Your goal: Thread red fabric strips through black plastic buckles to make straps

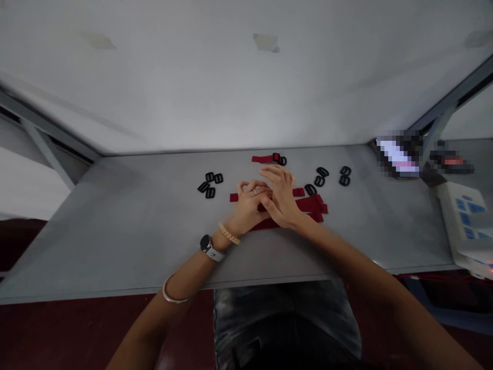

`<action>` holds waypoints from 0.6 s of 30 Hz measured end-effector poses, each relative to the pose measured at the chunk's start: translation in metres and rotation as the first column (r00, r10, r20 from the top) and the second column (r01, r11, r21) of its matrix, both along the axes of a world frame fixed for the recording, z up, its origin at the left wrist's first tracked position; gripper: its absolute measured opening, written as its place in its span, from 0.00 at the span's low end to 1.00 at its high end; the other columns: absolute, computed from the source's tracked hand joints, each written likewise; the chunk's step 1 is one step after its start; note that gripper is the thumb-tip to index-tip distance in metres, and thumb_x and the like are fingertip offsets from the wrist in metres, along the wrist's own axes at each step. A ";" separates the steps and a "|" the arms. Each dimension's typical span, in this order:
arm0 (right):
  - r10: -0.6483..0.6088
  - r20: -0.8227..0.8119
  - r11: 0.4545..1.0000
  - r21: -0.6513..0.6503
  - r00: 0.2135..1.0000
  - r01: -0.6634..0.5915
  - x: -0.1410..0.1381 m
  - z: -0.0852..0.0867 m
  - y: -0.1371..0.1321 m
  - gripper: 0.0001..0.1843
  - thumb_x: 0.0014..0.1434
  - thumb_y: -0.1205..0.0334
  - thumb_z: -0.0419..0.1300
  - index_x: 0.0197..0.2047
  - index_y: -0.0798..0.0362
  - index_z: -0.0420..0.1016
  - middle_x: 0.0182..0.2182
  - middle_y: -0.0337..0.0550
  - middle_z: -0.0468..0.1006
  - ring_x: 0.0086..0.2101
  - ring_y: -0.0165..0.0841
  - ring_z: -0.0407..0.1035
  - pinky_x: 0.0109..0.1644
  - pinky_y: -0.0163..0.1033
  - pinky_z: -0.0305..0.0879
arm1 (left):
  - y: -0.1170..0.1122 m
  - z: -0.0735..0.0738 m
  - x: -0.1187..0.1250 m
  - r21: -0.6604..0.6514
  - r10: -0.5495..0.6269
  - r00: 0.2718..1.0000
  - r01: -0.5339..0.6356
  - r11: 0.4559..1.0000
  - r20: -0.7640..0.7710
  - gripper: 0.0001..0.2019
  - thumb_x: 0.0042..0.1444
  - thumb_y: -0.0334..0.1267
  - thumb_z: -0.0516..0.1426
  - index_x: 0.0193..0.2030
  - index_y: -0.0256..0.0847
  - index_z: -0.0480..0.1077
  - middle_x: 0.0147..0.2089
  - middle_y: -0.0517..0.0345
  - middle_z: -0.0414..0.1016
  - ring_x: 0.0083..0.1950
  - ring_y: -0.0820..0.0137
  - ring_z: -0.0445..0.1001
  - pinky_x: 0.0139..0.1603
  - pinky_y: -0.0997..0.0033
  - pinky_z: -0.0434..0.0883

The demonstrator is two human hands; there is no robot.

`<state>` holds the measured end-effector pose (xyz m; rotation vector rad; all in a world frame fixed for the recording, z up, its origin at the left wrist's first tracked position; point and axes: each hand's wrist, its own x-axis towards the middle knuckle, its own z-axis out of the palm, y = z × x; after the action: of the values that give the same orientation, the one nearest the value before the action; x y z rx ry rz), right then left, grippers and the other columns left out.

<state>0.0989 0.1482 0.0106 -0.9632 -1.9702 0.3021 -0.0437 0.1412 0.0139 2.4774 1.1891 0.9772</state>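
My left hand (248, 200) and my right hand (281, 198) meet at the middle of the grey table (154, 241), the right fingers lying across the curled left ones. A red webbing strap (233, 197) runs beneath them, and its grip is hidden by my fingers. More red strips (311, 205) lie just right of my right hand. Several black plastic buckles (210, 185) sit left of my hands, with several more (321, 176) to the right. Beyond my hands lies a red strap (262, 159) with a black buckle (282, 160) on it.
Another few black buckles (345, 176) lie further right. A white device with blue buttons (464, 216) stands at the right edge, beyond two blurred objects (398, 154). A grey metal frame (46, 139) runs along the left. My denim-covered lap (285, 324) shows below the table edge.
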 end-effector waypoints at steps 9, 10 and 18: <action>0.056 -0.242 0.845 -0.505 0.969 -0.175 0.028 0.013 0.025 0.11 0.61 0.56 0.57 0.47 0.48 0.66 0.26 0.33 0.68 0.28 0.32 0.64 0.39 0.41 0.62 | 0.020 0.006 -0.023 -0.080 0.276 0.960 -0.272 0.959 0.045 0.17 0.47 0.46 0.69 0.43 0.47 0.76 0.45 0.56 0.81 0.53 0.57 0.72 0.56 0.53 0.59; 0.059 -0.252 0.841 -0.508 0.966 -0.184 0.030 0.014 0.026 0.12 0.61 0.58 0.56 0.48 0.48 0.65 0.25 0.32 0.67 0.27 0.31 0.62 0.39 0.40 0.61 | 0.021 0.006 -0.025 -0.087 0.286 0.958 -0.282 0.955 0.037 0.17 0.47 0.46 0.69 0.43 0.47 0.76 0.45 0.56 0.81 0.53 0.57 0.72 0.56 0.53 0.59; 0.028 -0.201 0.836 -0.533 0.979 -0.133 0.038 0.017 0.028 0.11 0.61 0.61 0.56 0.47 0.47 0.63 0.25 0.32 0.68 0.25 0.30 0.60 0.36 0.40 0.58 | 0.024 0.009 -0.029 -0.092 0.346 0.938 -0.345 0.934 -0.004 0.15 0.49 0.45 0.69 0.43 0.47 0.77 0.44 0.57 0.80 0.54 0.56 0.71 0.56 0.54 0.57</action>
<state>0.1372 0.1760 0.0278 -1.1538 -1.7814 1.0117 -0.0723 0.1656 0.0233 2.2305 1.6653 0.9911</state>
